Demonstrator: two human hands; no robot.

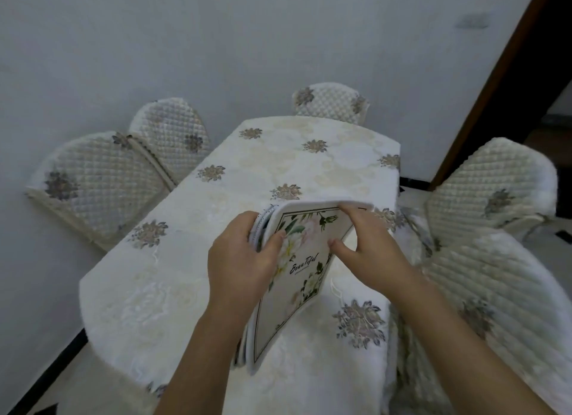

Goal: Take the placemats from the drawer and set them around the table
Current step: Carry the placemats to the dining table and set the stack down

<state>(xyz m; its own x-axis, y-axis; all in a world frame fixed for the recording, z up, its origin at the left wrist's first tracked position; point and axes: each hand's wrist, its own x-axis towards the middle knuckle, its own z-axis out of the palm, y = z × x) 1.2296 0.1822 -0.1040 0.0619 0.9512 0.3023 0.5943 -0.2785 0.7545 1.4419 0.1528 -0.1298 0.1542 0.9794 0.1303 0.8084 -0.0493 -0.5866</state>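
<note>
Left hand [240, 253] grips the placemats [297, 278] stack above the table [192, 229]; right hand [366, 238] pinches the top mat (floral print), peeling it up.

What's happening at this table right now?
A person stands at a dining table covered with a cream floral cloth, holding a stack of placemats above it. The left hand grips the stack along its left edge, while the right hand pinches the top mat, which has a flower print, at its upper right corner as if to peel it off. No mat is laid on the visible part of the table yet. Chairs with quilted covers stand around it.
</note>
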